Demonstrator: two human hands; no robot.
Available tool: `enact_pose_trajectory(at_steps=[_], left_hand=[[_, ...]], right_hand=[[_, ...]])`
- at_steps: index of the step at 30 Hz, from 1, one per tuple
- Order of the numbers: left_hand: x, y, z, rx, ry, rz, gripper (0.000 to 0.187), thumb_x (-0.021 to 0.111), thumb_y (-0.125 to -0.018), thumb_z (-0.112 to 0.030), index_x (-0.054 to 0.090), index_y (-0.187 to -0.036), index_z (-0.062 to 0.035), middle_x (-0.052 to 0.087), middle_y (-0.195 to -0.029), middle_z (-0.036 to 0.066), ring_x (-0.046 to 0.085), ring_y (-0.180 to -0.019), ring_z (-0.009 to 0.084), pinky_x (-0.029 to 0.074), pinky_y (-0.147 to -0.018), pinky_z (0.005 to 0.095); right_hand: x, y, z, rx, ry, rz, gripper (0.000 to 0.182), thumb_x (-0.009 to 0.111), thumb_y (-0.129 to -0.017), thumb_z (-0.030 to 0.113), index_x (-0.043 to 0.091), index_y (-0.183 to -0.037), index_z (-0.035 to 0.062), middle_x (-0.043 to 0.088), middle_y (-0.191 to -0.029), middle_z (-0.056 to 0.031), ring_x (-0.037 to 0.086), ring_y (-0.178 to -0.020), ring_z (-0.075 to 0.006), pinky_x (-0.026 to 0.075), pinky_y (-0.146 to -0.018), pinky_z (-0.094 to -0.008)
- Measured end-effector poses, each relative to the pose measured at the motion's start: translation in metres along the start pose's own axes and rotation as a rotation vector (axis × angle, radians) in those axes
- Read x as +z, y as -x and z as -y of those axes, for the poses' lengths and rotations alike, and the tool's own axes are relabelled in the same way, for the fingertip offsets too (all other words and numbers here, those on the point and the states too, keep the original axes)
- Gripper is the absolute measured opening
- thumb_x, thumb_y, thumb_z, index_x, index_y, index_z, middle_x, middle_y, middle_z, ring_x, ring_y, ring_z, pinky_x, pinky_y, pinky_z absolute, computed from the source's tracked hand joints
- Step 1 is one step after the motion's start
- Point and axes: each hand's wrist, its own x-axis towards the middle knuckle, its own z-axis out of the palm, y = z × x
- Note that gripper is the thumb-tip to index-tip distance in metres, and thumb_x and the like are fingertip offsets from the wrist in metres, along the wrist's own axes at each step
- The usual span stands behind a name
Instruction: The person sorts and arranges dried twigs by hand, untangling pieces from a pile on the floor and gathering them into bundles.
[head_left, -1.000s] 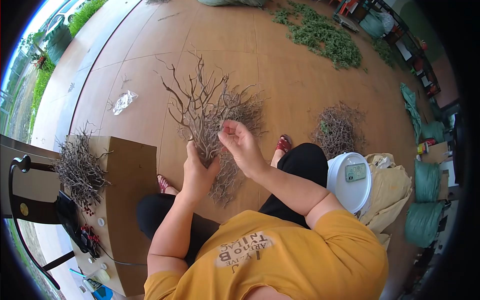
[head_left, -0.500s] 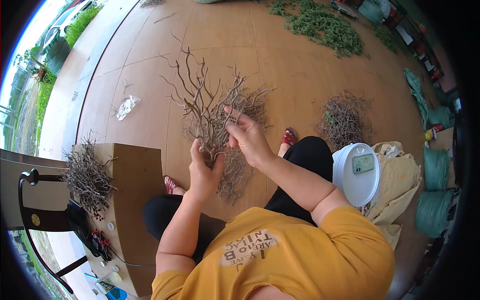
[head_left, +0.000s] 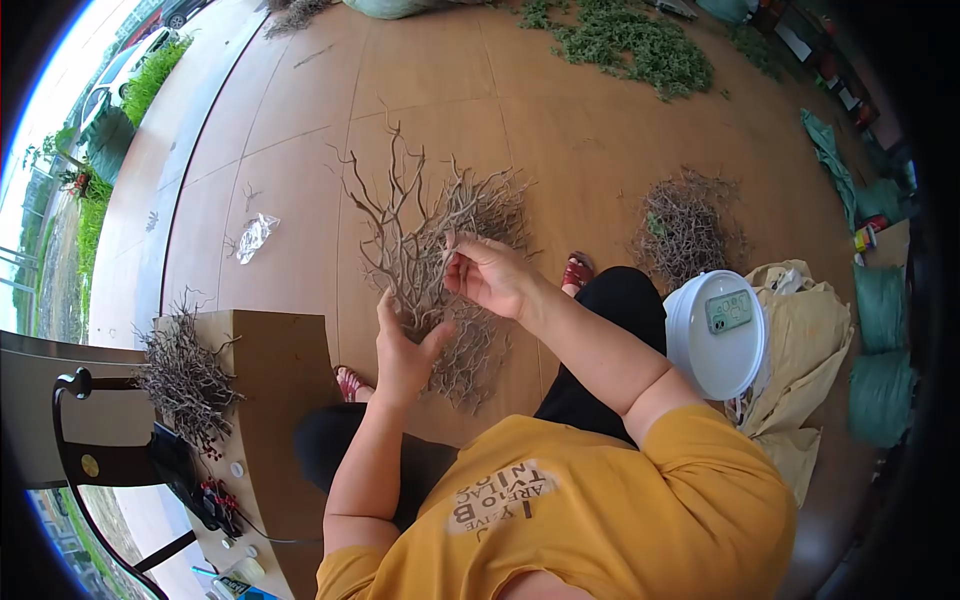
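Observation:
A bunch of bare, crooked brown twigs point(head_left: 398, 225) stands upright in front of me, its thin tips fanning away from my body. My left hand point(head_left: 408, 350) wraps round the bunch near its base, thumb on the right and fingers on the left. At the bunch's right side, my right hand point(head_left: 492, 275) has thumb and forefinger pinched together on a twig, the other fingers curled. Under and behind the bunch, a heap of similar twigs point(head_left: 470, 365) lies on the floor, partly hidden by my hands.
Another twig pile point(head_left: 690, 225) lies to the right, near a white lidded bucket point(head_left: 715, 355) bearing a phone point(head_left: 729, 311). Left is a cardboard box point(head_left: 285, 400) with more twigs point(head_left: 188, 370), beside a dark chair point(head_left: 100, 455). Green foliage point(head_left: 640, 45) is spread at the back.
My right hand has lowered slightly and its fingers are more curled. The bunch tilts a little differently under my left hand. The whole view has shifted slightly.

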Motion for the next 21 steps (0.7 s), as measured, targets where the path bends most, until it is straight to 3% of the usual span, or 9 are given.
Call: enact_pose_trajectory(at_steps=[4,5,8,9,14,16,17,19,21], left_hand=[[0.015,0.003,0.021,0.026,-0.144,-0.078,0.101,0.086,-0.062,-0.018,0.021,-0.136,0.0045,0.055,-0.119,0.024,0.062,-0.097,0.0237,0.049,-0.082,0.0310],[0.019,0.004,0.032,-0.026,-0.170,-0.099,0.089,0.084,-0.063,-0.020,0.033,-0.130,0.0071,0.061,-0.109,0.023,0.064,-0.090,0.0235,0.050,-0.080,0.0313],[0.007,0.010,0.038,-0.433,0.006,0.405,0.066,0.079,-0.068,-0.021,0.048,-0.118,0.0076,0.066,-0.092,0.019,0.064,-0.080,0.0219,0.050,-0.075,0.0309],[0.010,0.025,0.050,-0.441,0.163,0.445,0.043,0.073,-0.074,-0.020,0.058,-0.105,0.0053,0.067,-0.080,0.013,0.063,-0.074,0.0177,0.050,-0.071,0.0308],[-0.029,0.066,-0.048,-0.660,0.064,0.886,0.024,0.068,-0.082,-0.014,0.061,-0.099,0.0013,0.065,-0.077,0.008,0.060,-0.070,0.0124,0.049,-0.066,0.0288],[-0.043,0.085,-0.070,-0.194,0.075,0.957,0.027,0.068,-0.084,-0.018,0.061,-0.104,0.0000,0.063,-0.072,0.004,0.058,-0.061,0.0104,0.048,-0.058,0.0272],[-0.041,0.100,-0.054,-0.030,0.010,0.960,0.028,0.067,-0.085,-0.018,0.060,-0.106,0.0002,0.060,-0.068,0.001,0.054,-0.055,0.0065,0.046,-0.051,0.0241],[-0.081,0.084,-0.073,-0.405,-0.017,0.932,0.027,0.066,-0.085,-0.016,0.060,-0.107,-0.0004,0.059,-0.066,0.001,0.052,-0.052,0.0058,0.044,-0.048,0.0228],[-0.132,0.078,-0.064,-0.675,0.058,0.716,0.024,0.066,-0.085,-0.014,0.060,-0.105,-0.0012,0.056,-0.063,0.000,0.050,-0.049,0.0060,0.042,-0.045,0.0223]], right_hand=[[0.006,0.009,-0.012,-0.085,-0.008,-0.105,0.010,0.054,-0.094,0.019,0.051,-0.086,0.0127,0.054,-0.075,0.0015,0.054,-0.073,-0.0113,0.048,-0.072,-0.0311],[0.002,0.012,-0.016,-0.097,0.008,-0.081,0.010,0.053,-0.094,0.018,0.050,-0.086,0.0127,0.054,-0.076,0.0012,0.054,-0.074,-0.0119,0.049,-0.073,-0.0323],[0.001,0.034,-0.020,0.035,-0.051,-0.066,0.015,0.051,-0.096,0.021,0.050,-0.084,0.0125,0.050,-0.073,0.0014,0.052,-0.073,-0.0121,0.048,-0.076,-0.0305],[-0.002,0.045,-0.020,0.095,-0.084,-0.098,0.016,0.049,-0.097,0.022,0.050,-0.084,0.0119,0.049,-0.072,0.0012,0.051,-0.073,-0.0127,0.048,-0.076,-0.0307],[-0.019,0.128,-0.016,0.405,-0.246,-0.115,0.020,0.039,-0.092,0.009,0.048,-0.074,0.0088,0.043,-0.065,-0.0001,0.047,-0.067,-0.0152,0.045,-0.074,-0.0350],[0.006,0.169,-0.011,0.501,-0.132,-0.188,0.019,0.042,-0.090,0.012,0.048,-0.072,0.0118,0.038,-0.061,0.0034,0.042,-0.062,-0.0133,0.040,-0.070,-0.0314],[0.017,0.179,-0.008,0.569,-0.189,-0.234,0.023,0.045,-0.093,0.018,0.046,-0.071,0.0127,0.032,-0.057,0.0051,0.035,-0.054,-0.0102,0.036,-0.057,-0.0260],[-0.011,0.188,0.025,0.559,-0.217,-0.186,0.028,0.044,-0.097,0.026,0.041,-0.071,0.0142,0.027,-0.055,0.0062,0.026,-0.048,-0.0072,0.026,-0.046,-0.0213],[-0.046,0.188,0.067,0.055,0.045,-0.352,0.029,0.037,-0.100,0.028,0.038,-0.074,0.0150,0.024,-0.056,0.0069,0.022,-0.046,-0.0052,0.020,-0.041,-0.0198]])
